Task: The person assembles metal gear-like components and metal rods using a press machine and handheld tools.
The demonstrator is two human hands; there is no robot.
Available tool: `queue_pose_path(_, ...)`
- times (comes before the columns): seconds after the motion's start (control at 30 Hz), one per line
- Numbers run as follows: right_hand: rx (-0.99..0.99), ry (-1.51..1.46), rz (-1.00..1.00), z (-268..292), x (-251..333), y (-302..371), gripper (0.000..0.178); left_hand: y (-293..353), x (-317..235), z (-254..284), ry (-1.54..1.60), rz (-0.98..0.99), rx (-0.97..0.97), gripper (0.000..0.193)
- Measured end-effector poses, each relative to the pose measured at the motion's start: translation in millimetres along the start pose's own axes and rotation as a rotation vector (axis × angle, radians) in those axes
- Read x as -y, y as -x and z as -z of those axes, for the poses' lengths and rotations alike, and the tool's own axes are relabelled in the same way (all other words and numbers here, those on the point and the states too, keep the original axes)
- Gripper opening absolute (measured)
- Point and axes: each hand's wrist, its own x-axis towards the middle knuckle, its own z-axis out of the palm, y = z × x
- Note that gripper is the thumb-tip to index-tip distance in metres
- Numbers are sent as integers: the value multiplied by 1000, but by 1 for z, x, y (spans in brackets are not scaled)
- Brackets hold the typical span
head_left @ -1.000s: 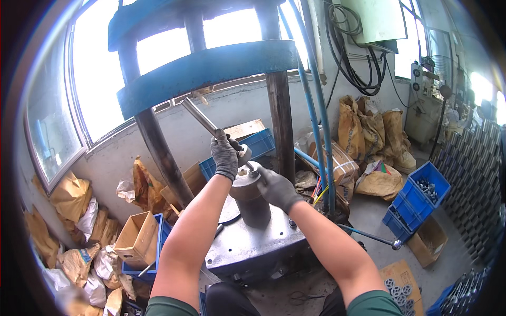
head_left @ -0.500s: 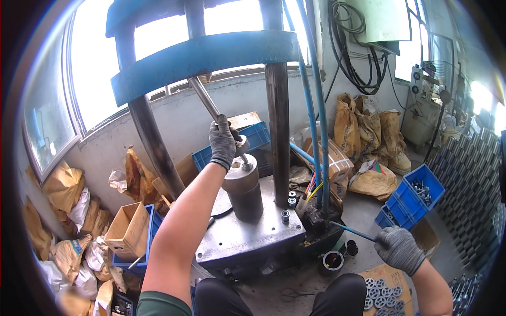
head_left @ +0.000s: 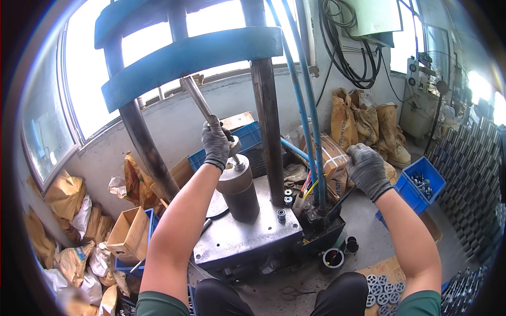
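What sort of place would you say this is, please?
It looks like a metalworking workshop: there is a blue-beamed press, a blue bin of small metal parts, and wheel-shaped pieces laid out on cardboard.

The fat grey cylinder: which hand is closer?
Left. The left hand is just above the cylinder; the right hand is off to its right, past the blue pipes.

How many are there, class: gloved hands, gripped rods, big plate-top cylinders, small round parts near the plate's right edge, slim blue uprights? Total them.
Gloved hands: 2
Gripped rod: 1
Big cylinder: 1
Small round parts: 3
Slim blue uprights: 2
Total: 9
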Motion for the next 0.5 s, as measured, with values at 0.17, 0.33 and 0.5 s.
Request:
queue_pose_path(0.17, 62, -10, -28, 4, 5, 2, 18, -2, -3, -10, -55, 44, 126, 56)
queue_pose_path(0.33, 86, -26, -30, 18, 8, 19, 17, -6, -7, -23, -215, 96, 232, 53)
queue_pose_path(0.5, 50, -66, 55, 46, 14, 58, 13, -9, -4, -23, -233, 99, 238, 52)
